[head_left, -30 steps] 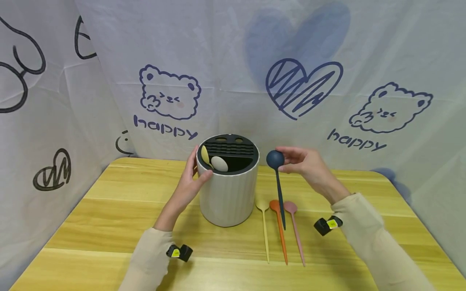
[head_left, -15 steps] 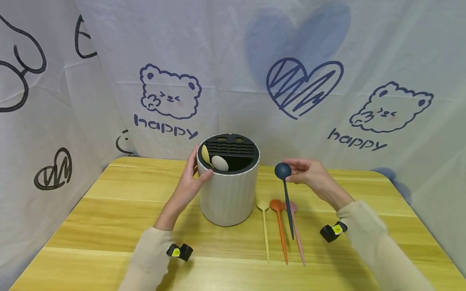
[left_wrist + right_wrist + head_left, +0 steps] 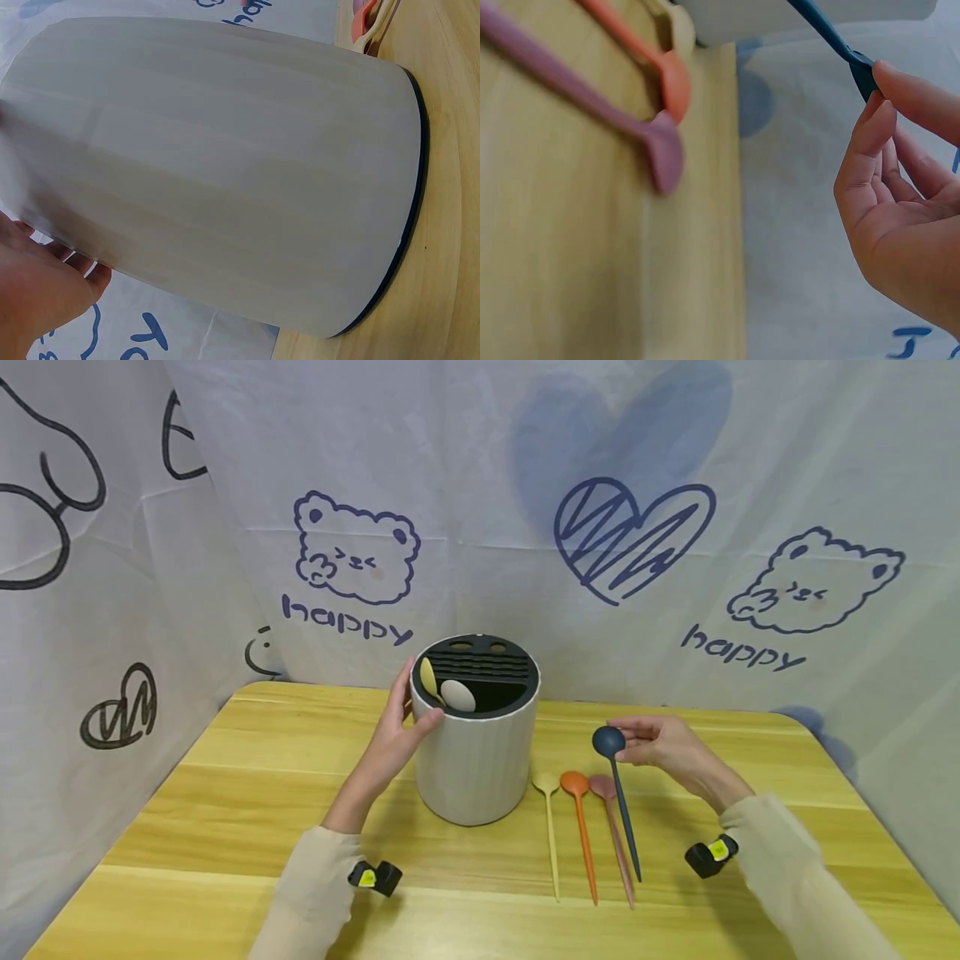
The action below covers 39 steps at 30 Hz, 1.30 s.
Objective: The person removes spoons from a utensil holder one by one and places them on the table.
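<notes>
Left hand (image 3: 393,740): grip holding bin (image 3: 472,768), 9 o'clock side
Right hand (image 3: 675,756): grip pinching blue spoon (image 3: 606,740), bin's 4 o'clock

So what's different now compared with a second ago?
The right grip carried the blue spoon lower and rightward in the head view, away from the bin; its handle, first seen across the orange spoon, now shows right of the pink spoon. Nothing was let go or newly taken. Unchanged: the left grip on the bin, and the yellow spoon on the table.
</notes>
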Available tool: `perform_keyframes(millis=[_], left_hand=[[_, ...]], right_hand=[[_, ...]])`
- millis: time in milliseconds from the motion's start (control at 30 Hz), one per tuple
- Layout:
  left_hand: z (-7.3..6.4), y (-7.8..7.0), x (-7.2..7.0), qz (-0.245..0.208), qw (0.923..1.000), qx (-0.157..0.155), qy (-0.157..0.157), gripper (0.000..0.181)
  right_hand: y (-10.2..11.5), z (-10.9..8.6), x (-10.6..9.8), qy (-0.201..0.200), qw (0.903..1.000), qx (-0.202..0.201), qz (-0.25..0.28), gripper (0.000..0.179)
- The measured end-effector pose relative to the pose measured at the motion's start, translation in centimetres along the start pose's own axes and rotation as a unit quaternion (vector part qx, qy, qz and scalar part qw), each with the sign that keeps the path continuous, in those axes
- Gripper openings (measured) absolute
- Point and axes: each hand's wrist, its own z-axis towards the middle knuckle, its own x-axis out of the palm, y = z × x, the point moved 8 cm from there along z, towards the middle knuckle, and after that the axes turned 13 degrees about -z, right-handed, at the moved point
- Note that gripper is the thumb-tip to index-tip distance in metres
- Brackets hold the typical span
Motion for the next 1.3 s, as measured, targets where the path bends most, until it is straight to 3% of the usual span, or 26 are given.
perform_keyframes(millis=[500,1300], left_hand=[[0.0,0.2,-0.1,-0.001,1.0000,0.001,0.001,0.094],[0.0,0.3,0.0,0.001,1.0000,0.001,0.003,0.093]], right_hand=[[-5.7,-0.4,-0.2,-0.001,0.9986,0.051,0.011,0.063],[-9.1,-0.3,-0.1,0.011,0.9964,0.081,0.025,0.062]])
